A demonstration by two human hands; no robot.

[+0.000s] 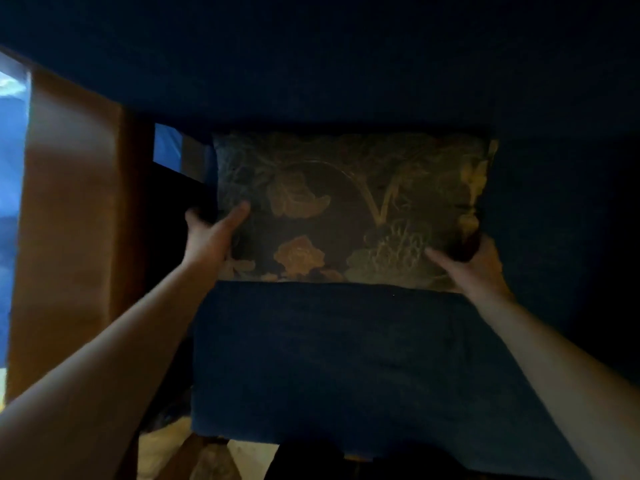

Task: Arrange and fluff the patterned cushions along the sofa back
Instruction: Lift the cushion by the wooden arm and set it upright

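A dark cushion with a gold floral pattern (349, 206) stands upright against the dark blue sofa back (346, 81), resting on the blue seat (346, 358). My left hand (211, 233) grips the cushion's lower left edge, thumb on the front face. On the lower right corner my right hand (474, 265) holds the same cushion, fingers wrapped behind the edge. The scene is dim, so fine detail of the fabric is hard to read.
An orange-brown curtain or panel (69, 220) hangs at the left, with a bright blue window area (10, 188) beside it. A small blue and tan patch (173, 154) shows left of the cushion. Pale floor (249, 455) appears below the seat's front edge.
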